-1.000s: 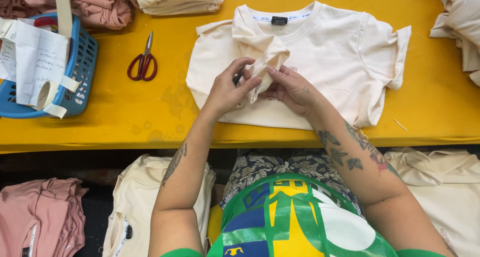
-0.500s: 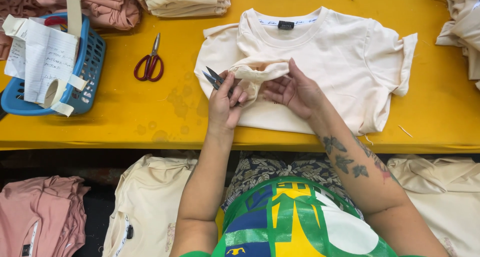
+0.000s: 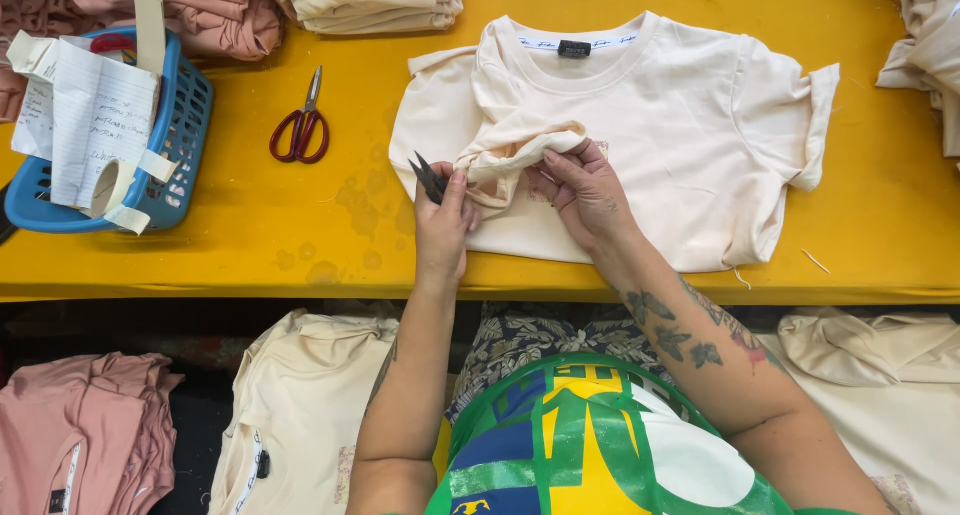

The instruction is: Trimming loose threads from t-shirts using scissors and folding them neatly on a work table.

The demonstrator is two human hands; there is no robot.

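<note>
Yellow table (image 3: 300, 245), cream T-shirt (image 3: 680, 145) sleeve pinched between both hands, snips (image 3: 428, 178) in left

Green-yellow-blue shirt (image 3: 590, 445), seemingly floral tattoos (image 3: 680, 330)

Both forearms reach forward, left hand (image 3: 443, 218) curled in a fist with thumb raised, right hand (image 3: 585, 188) bent at the wrist, fingers pinched, tattooed forearm angled inward.
</note>
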